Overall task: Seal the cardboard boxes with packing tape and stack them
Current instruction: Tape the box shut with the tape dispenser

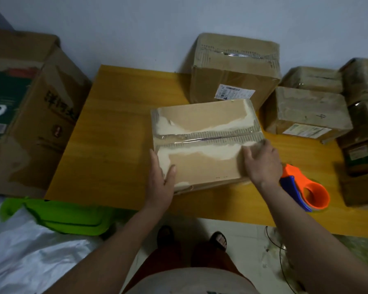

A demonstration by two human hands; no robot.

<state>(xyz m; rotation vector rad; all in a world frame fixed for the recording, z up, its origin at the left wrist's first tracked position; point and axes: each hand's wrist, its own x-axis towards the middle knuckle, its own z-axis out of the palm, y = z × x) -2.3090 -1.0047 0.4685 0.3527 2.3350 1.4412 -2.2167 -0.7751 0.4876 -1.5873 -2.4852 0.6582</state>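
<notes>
Two hands were on the box (204, 143), and it sat mid-table (115, 128) with clear tape (200, 137) already down its centre seam. Far left, a big open carton (30, 107) stood off the table edge, and below it lay a green bag (72, 217) on a white sheet (30, 251). Then the left hand (160, 183): fingers straight down the box's left side, thumb flat on the top panel, bracing it rather than clutching. Over to the right hand (261, 161), which lay on the box's right end by the seam, fingers loosely bent and blurred; whether they pressed or pinched, I couldn't tell. Behind the box stood a taped carton (234, 68) against the wall. Just right of the wrist, the orange-and-blue dispenser (306, 189) rested on the table, nobody holding it. Further right, a stack (331, 107) of sealed boxes crowded the table's end.
</notes>
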